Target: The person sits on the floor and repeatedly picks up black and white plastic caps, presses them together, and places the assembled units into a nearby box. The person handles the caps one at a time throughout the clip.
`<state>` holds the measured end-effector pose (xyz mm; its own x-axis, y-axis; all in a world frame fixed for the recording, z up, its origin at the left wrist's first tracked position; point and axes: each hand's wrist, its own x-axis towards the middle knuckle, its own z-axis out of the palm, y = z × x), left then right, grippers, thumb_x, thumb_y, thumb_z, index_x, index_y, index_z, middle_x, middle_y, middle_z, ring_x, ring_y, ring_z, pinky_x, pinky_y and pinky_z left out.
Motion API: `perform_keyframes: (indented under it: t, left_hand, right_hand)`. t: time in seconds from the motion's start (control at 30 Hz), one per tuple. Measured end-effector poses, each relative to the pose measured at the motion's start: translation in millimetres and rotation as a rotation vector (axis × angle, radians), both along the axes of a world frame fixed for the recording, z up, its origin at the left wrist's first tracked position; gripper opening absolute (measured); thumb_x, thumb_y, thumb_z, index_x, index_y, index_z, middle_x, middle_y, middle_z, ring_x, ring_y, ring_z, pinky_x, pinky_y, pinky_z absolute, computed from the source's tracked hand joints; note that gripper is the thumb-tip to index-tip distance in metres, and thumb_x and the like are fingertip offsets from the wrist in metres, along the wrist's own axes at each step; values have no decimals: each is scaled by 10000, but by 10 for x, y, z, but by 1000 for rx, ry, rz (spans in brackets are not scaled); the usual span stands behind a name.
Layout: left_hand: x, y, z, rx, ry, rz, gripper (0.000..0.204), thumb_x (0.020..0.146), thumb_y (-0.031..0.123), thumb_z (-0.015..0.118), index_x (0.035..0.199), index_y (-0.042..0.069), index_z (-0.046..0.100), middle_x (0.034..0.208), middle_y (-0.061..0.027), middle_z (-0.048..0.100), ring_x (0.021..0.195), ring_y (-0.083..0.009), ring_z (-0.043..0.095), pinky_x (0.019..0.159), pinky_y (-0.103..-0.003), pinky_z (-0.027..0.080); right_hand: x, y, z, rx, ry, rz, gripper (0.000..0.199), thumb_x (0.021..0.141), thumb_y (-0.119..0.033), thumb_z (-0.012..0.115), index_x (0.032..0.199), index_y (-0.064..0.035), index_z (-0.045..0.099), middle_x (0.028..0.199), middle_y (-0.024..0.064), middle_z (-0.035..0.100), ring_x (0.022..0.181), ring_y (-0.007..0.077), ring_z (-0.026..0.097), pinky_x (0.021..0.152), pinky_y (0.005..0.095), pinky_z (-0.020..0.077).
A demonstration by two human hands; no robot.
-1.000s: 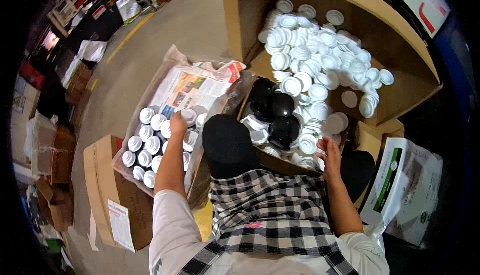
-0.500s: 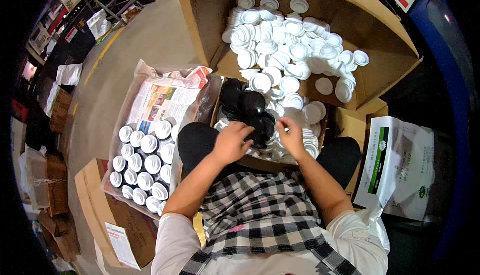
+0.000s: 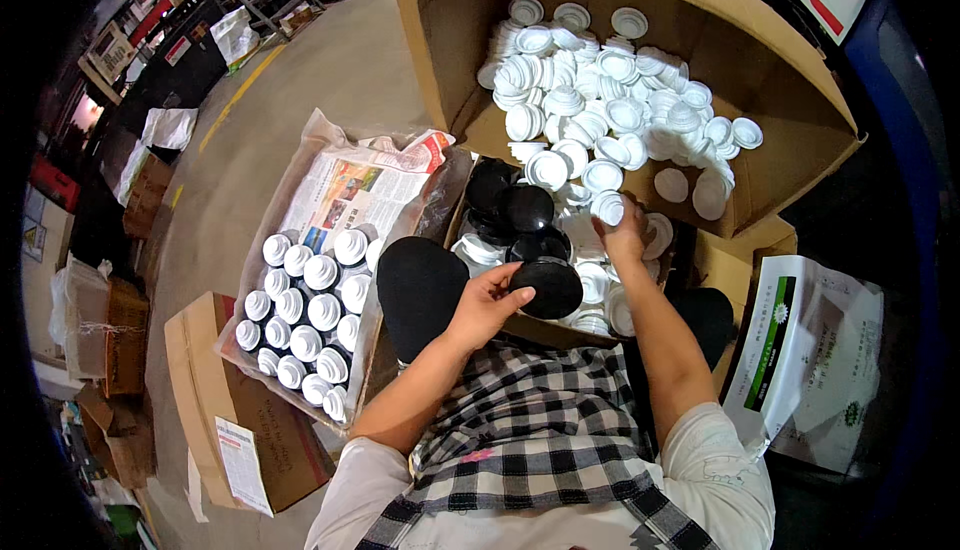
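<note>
Between thumb and fingers, my left hand (image 3: 486,307) pinches the edge of a round black disc-shaped piece (image 3: 552,290), tilted over the box in front of my lap. My right hand (image 3: 622,233) grips a white stepped plastic cap (image 3: 607,207) beside the pile of loose caps. More glossy black round pieces (image 3: 527,207) lie stacked at the left of that box, on top of white caps (image 3: 592,282). A large tipped carton behind it holds a heap of white caps (image 3: 625,85).
At the left, a paper-lined tray (image 3: 283,175) holds a newspaper (image 3: 345,188) and rows of white caps seated on black pieces (image 3: 320,272). A brown carton (image 3: 220,380) stands below it. White printed packaging (image 3: 800,360) is at the right. The big carton's wall (image 3: 790,60) rises behind.
My left hand has taken hold of a black piece and lifted it from the stack toward me. My right hand has moved away to the right and picked up a white cap.
</note>
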<state>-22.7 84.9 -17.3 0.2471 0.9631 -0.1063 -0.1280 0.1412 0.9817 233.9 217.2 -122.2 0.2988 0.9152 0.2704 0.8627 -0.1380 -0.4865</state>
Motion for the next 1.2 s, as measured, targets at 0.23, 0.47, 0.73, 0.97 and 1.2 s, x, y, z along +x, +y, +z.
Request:
perform_keyframes:
  t: [0.23,0.47,0.73,0.97,1.2]
  left_hand:
    - [150,-90,19,-265,-605,134,516,925,129,487,1392,165,272,1169,-62,554,947,-171,604,837,-330,511]
    - [404,-218,-9,-349,-1080,-282,643,901,598,265,1288,95,369,1075,-78,549,995,-223,543,887,-383,442]
    - [177,-301,215,-426,-1113,-192,730,891,603,261,1325,24,354,1337,-194,400,1149,-379,478,842,-513,486]
    - [234,-424,382,-323,-1010,-80,624,914,573,251,1254,95,464,1132,-92,593,972,-260,590,744,-428,496]
    - [307,-546,593,-90,-964,-37,523,957,305,321,1419,106,179,1398,-88,334,1281,-231,340,1059,-389,262]
  right_hand:
    - [-252,-854,889,-510,1768,588,534,902,-441,438,1268,-53,417,1132,93,570,948,218,587,704,393,512]
    - [-566,-1273,1403,-542,2009,679,565,902,-526,362,1278,-108,414,1127,125,568,897,258,600,673,411,510]
    - [-345,-1409,1576,-161,2004,697,682,881,-604,290,1298,-72,378,1081,153,568,857,312,600,610,425,521]
    - [-513,-1660,1713,98,1116,650,723,710,-335,719,1292,-39,410,1186,99,482,1063,204,518,862,334,458]
    - [-689,-1808,1967,349,336,750,755,607,-118,777,1264,-30,416,1212,196,435,1082,317,481,894,383,422]
